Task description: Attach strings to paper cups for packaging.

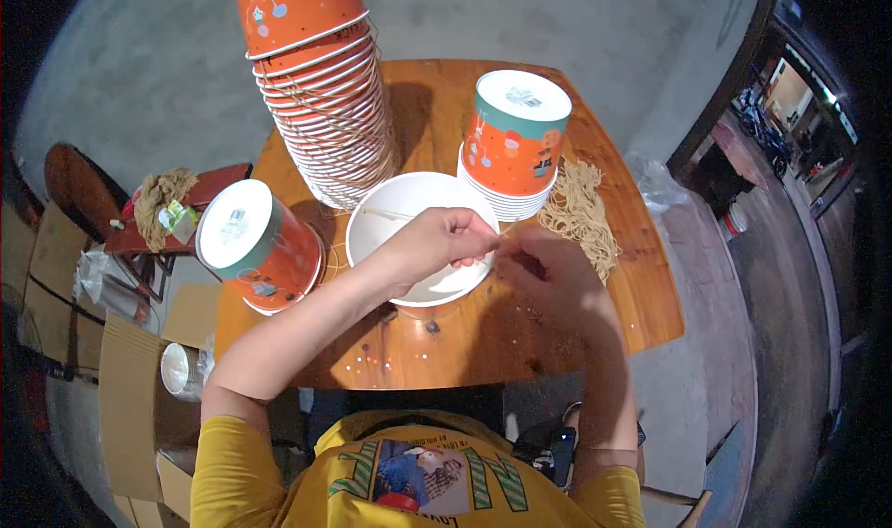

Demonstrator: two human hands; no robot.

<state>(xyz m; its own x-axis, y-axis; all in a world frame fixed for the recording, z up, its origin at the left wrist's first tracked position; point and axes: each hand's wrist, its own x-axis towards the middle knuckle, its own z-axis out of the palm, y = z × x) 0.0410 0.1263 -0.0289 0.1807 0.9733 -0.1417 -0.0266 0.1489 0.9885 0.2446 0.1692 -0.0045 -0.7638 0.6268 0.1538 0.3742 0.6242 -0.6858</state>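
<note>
An orange paper bucket with a white inside (381,235) stands upright, mouth up, at the table's near middle. A thin tan cord (386,214) shows at its inner wall. My left hand (446,244) is over the bucket's right side, thumb and fingers pinched. Close against it, by the right rim, my right hand (548,268) is also closed in a pinch. What lies between the fingertips is too small to make out. Right of the bucket lies a heap of tan cords (581,217), just beyond my right hand.
A tall stack of orange buckets (325,110) wound with cords rises behind. Upside-down buckets stand at right (516,138) and left (269,249) on the wooden table (641,296). Cardboard boxes (130,389) and a red bench (214,189) are at the left.
</note>
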